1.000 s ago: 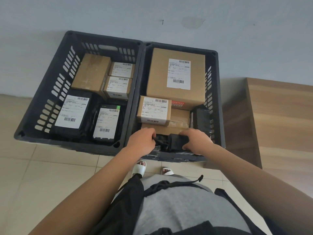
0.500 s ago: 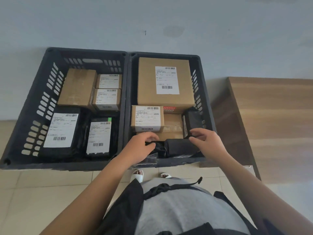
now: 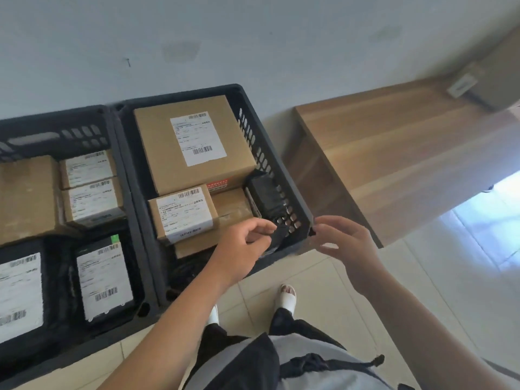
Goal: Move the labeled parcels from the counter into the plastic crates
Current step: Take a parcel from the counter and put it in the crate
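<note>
Parcels, most of them already in two dark plastic crates set side by side on the tiled floor (image 3: 323, 291) against the wall. Right crate (image 3: 292, 204): one large brown box (image 3: 194, 142) with a white label at the back, a small labeled box (image 3: 184, 213) in front resting on another brown box (image 3: 233, 202), and a black parcel (image 3: 264, 195) upright against the slotted right wall. Left crate (image 3: 56, 133): one plain brown box (image 3: 26, 197), two small labeled boxes (image 3: 90, 187), two black labeled bags (image 3: 102, 278). Wooden counter (image 3: 394, 153) just right of the crates, with one more parcel (image 3: 478, 85), blurred, at its far end. Left hand (image 3: 247, 246) over the right crate's near corner, fingers curled, pinching a black bag (image 3: 278, 235) there. Right hand (image 3: 346, 243) just outside that corner, fingers loosely spread, holding nothing.
</note>
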A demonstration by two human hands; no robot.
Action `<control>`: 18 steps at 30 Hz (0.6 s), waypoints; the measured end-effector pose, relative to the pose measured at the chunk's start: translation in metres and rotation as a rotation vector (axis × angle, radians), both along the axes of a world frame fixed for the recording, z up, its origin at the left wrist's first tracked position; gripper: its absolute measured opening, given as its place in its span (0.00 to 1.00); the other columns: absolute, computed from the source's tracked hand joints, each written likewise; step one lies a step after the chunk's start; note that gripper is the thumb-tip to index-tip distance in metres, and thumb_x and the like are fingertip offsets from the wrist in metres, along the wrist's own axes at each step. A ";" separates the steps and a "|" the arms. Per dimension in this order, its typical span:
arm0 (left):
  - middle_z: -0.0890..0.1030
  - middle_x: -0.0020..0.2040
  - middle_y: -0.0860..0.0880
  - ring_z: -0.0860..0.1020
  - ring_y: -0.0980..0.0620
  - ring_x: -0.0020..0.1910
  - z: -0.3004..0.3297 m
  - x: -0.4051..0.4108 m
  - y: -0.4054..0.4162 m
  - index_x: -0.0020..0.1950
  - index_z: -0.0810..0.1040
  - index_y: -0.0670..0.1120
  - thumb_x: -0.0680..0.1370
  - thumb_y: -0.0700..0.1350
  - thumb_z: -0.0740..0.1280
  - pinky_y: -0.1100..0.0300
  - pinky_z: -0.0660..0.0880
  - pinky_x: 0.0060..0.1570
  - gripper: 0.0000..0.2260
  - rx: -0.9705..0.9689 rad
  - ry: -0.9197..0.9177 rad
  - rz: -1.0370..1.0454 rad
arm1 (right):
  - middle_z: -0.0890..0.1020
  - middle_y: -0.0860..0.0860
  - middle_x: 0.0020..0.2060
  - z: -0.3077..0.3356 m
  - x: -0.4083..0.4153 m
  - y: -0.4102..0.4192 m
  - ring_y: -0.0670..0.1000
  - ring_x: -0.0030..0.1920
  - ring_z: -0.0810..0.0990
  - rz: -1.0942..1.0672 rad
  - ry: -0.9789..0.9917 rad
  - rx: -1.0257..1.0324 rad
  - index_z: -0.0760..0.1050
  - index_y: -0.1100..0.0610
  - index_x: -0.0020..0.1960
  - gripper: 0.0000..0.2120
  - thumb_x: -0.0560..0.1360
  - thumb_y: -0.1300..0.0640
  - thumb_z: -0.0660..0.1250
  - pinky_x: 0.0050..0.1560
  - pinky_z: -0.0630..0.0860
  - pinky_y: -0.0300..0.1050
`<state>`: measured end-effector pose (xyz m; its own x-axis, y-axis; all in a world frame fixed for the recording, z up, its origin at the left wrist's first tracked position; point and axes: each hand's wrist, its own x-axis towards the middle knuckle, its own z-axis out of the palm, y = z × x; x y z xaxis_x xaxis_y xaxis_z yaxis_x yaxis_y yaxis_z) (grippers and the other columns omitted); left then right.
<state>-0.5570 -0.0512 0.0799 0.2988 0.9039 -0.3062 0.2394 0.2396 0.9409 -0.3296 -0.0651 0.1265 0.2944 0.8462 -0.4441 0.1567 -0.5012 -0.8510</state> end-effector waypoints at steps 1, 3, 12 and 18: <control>0.84 0.54 0.63 0.78 0.70 0.55 0.006 0.011 0.003 0.59 0.83 0.56 0.82 0.43 0.69 0.81 0.71 0.47 0.10 0.000 -0.008 -0.018 | 0.87 0.54 0.40 0.002 0.007 -0.004 0.51 0.41 0.86 -0.031 0.029 0.016 0.85 0.58 0.52 0.05 0.79 0.63 0.71 0.50 0.84 0.53; 0.85 0.52 0.63 0.79 0.69 0.55 0.019 0.035 0.010 0.58 0.83 0.56 0.82 0.43 0.69 0.80 0.73 0.48 0.09 0.003 -0.020 -0.047 | 0.87 0.54 0.40 0.005 0.024 -0.011 0.51 0.42 0.86 -0.109 0.088 0.045 0.86 0.58 0.52 0.05 0.79 0.63 0.71 0.51 0.83 0.53; 0.87 0.51 0.52 0.86 0.51 0.52 0.066 0.207 0.002 0.56 0.85 0.51 0.82 0.37 0.68 0.61 0.82 0.50 0.11 -0.128 -0.195 -0.061 | 0.87 0.57 0.45 0.021 0.157 -0.043 0.53 0.43 0.85 -0.351 0.250 0.207 0.86 0.56 0.51 0.06 0.79 0.63 0.71 0.52 0.82 0.54; 0.88 0.51 0.45 0.86 0.47 0.47 0.052 0.337 -0.014 0.50 0.88 0.51 0.82 0.37 0.68 0.59 0.83 0.45 0.11 -0.241 -0.242 -0.067 | 0.87 0.53 0.44 0.018 0.280 -0.078 0.52 0.45 0.85 -0.548 0.298 0.280 0.86 0.56 0.51 0.07 0.80 0.63 0.70 0.50 0.81 0.51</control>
<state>-0.2199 -0.0656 0.1317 0.4453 0.7900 -0.4213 0.0389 0.4531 0.8906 -0.0500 -0.1427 0.1450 0.6123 0.7046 -0.3588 -0.3178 -0.1963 -0.9276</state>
